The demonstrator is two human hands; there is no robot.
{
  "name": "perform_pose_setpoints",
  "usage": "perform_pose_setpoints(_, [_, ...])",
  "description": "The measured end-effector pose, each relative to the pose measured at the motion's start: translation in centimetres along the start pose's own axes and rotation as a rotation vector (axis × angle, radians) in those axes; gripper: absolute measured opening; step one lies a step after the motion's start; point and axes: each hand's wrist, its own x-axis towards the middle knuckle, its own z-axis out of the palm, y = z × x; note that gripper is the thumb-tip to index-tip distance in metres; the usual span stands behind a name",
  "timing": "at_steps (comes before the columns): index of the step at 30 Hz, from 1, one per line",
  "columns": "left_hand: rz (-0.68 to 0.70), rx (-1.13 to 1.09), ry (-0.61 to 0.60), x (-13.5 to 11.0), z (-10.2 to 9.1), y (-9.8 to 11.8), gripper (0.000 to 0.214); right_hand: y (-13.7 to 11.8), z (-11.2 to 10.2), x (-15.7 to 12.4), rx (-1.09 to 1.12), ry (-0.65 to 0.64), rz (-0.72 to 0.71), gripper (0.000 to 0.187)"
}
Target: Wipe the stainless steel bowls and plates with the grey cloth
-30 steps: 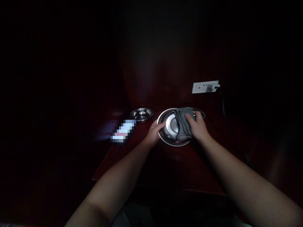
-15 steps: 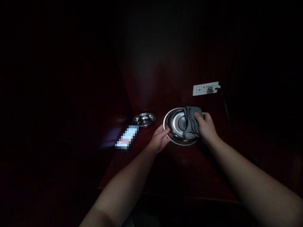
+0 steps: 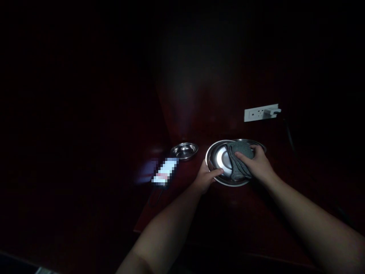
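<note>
A shiny steel plate [image 3: 218, 160] stands tilted on a dark red wooden table [image 3: 228, 217]. My left hand [image 3: 205, 177] grips its lower left rim, thumb on the inside. My right hand [image 3: 258, 165] presses a grey cloth [image 3: 238, 161] against the plate's right half, fingers closed over the cloth. The room is very dark.
A smaller steel bowl [image 3: 184, 150] sits to the left of the plate. A lit phone [image 3: 165, 172] with a cable lies further left near the table's edge. A white wall socket [image 3: 261, 113] with a plug and dark cord is behind on the right.
The cloth under my right hand has shifted over the plate's right side. My left hand has slid down along the rim. The view has turned, so everything sits lower and further right.
</note>
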Motion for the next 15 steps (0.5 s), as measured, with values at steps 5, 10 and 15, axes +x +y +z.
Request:
perform_pose_setpoints(5, [-0.014, -0.027, 0.075, 0.16, 0.07, -0.14, 0.066, -0.02, -0.04, -0.15, -0.022, -0.025, 0.016, 0.071])
perform_pose_setpoints(10, [-0.037, -0.069, 0.114, 0.36, 0.13, -0.2, 0.061, 0.21, -0.06, -0.08, -0.042, -0.04, 0.031, 0.07])
perform_pose_setpoints(15, [-0.042, -0.104, 0.116, 0.44, 0.19, -0.15, 0.054, 0.71, 0.05, 0.01, -0.017, -0.074, 0.014, 0.065])
